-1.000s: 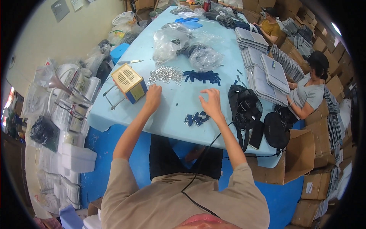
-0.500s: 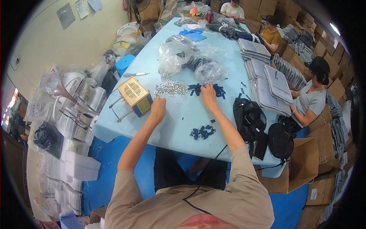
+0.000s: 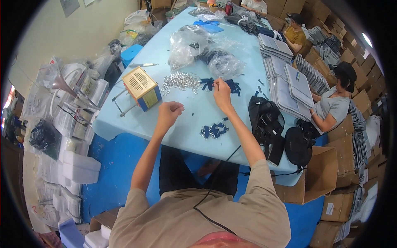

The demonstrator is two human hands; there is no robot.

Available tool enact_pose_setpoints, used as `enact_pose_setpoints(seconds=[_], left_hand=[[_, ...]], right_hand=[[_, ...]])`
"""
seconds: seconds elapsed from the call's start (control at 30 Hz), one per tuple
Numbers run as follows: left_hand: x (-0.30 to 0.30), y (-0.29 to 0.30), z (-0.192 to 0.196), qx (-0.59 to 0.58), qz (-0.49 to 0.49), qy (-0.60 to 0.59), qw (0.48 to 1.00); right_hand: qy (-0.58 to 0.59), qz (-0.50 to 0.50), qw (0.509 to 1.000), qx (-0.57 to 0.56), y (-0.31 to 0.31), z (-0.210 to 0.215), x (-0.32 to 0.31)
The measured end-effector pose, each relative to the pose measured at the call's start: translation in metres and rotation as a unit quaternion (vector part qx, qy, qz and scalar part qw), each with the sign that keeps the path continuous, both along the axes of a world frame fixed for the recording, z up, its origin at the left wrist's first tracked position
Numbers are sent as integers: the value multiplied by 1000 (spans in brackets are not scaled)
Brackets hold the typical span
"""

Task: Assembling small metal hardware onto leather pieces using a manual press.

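Observation:
My left hand [image 3: 169, 112] hovers over the table's near half, beside the wooden-topped box [image 3: 141, 87]. Its fingertips are pinched together; whatever they hold is too small to make out. At the pile of short navy fabric strips [image 3: 234, 87], my right hand [image 3: 222, 91] has its thumb and fingers closed, and what is between them is hidden. A heap of small silvery metal rings [image 3: 181, 81] lies between the box and the strips. Closer to me is a small cluster of navy strips with metal pieces on them [image 3: 214, 131].
Clear plastic bags [image 3: 188, 47] lie beyond the rings on the pale blue table [image 3: 173, 134]. To the right are a black bag [image 3: 264, 115], stacked grey padded pieces [image 3: 300, 89] and an open carton [image 3: 320, 173]. Three people sit along the far right.
My left hand has moved back from the metal rings toward me, fingers pinched. My right hand stays at the navy strips. The whole view has shifted slightly.

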State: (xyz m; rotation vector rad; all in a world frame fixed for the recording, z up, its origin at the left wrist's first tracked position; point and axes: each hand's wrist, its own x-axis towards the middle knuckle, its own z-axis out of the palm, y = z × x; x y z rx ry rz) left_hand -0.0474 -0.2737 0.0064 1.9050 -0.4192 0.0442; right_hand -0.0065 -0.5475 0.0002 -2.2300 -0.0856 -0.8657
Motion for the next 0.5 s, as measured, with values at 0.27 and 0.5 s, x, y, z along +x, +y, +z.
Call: enact_pose_setpoints(seconds=[0.27,0.5], left_hand=[[-67,3,29,-231,12,140,963],[-127,20,18,-234,-57,261,935]], right_hand=[[205,209,901,321,67,30,-137],[260,249,846,394,83,22,-201]])
